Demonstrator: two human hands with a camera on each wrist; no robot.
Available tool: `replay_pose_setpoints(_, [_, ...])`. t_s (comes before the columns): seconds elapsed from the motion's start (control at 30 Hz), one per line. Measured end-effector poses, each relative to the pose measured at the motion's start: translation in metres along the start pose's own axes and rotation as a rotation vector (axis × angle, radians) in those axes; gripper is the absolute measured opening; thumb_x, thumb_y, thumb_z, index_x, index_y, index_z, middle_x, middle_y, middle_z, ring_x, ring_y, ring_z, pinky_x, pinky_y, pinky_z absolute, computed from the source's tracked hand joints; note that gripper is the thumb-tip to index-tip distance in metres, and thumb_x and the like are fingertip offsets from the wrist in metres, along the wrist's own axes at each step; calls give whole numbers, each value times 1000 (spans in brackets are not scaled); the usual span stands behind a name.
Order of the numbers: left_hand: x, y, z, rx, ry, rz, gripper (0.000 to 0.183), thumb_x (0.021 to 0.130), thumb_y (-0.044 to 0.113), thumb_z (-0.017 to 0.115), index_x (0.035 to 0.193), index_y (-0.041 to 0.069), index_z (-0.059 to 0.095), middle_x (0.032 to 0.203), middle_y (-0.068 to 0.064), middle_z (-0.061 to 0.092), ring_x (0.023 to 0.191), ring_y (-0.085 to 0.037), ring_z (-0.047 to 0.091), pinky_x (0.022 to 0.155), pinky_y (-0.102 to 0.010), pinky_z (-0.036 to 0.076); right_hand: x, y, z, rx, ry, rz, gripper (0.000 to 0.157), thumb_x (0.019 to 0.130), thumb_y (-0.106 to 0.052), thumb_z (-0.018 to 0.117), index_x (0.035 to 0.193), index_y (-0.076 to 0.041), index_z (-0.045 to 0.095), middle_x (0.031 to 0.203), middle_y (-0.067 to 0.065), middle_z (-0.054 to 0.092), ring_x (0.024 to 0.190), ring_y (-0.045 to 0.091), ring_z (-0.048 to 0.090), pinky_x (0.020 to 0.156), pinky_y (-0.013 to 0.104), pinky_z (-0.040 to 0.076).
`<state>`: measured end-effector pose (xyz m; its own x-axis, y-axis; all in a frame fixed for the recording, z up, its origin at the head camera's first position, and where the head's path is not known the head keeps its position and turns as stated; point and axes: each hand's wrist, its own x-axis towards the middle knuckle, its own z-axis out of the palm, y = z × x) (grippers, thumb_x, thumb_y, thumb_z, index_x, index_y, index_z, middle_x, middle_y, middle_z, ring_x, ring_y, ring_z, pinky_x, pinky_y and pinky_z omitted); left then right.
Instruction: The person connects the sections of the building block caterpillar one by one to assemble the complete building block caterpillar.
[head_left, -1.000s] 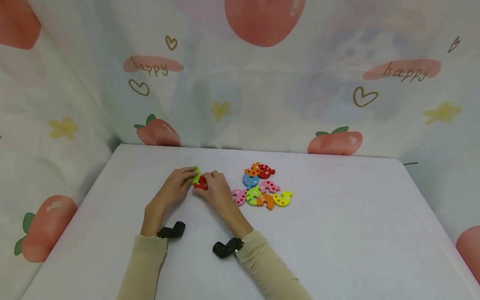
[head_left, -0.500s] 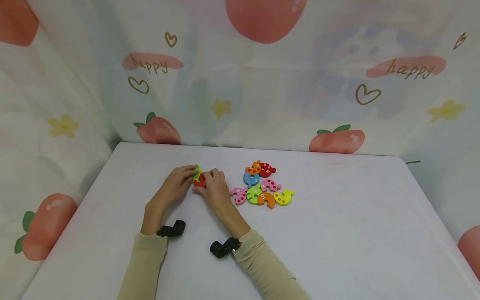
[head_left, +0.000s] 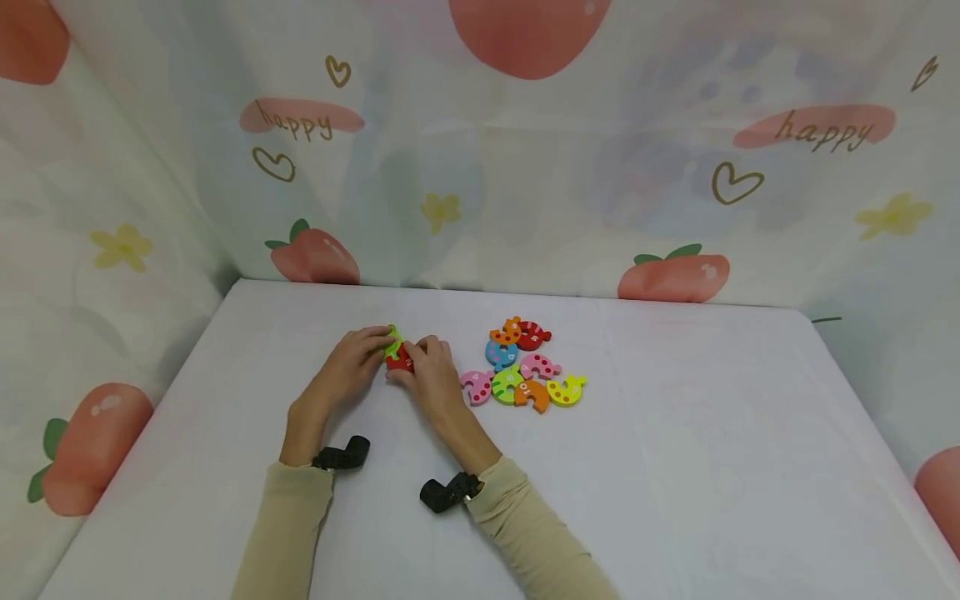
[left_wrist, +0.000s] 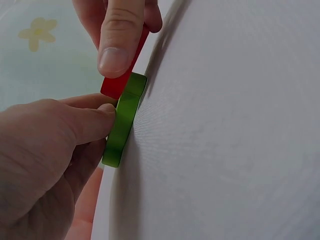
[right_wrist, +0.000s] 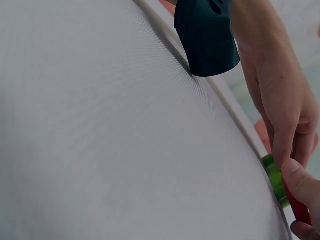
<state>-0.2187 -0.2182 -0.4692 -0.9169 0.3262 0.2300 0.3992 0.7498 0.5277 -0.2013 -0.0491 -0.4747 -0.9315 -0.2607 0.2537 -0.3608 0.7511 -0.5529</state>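
Note:
In the head view my left hand pinches a light green curved puzzle piece at the table's left-centre. A red puzzle piece with a pale number lies against its near side, pinched by my right hand. The left wrist view shows the green piece edge-on at the tabletop, my left thumb and fingers on it. Above it, my right thumb presses the red piece, which overlaps or touches the green one's end. Fingers hide much of both pieces in the right wrist view.
Right of my hands lies a loose cluster of animal-shaped numbered pieces, including a pink one, a blue one, an orange one and a yellow one. The white table meets a printed curtain at the back.
Both hands keep their holds on the green and red pieces; the right forearm has shifted slightly left. The whole head view has drifted a little upward.

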Motion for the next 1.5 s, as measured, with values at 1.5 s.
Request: replay_pose_setpoints(1.5, [1,1,1,-3,-21,-34,32,95,4,58,126,-2,62,139,-19,55,126,-39,50,108,-54,38,5,4,0,19,-111,43,50,85,-34,74,126,-8,65,106,8,53,96,16,48,71,16,47])
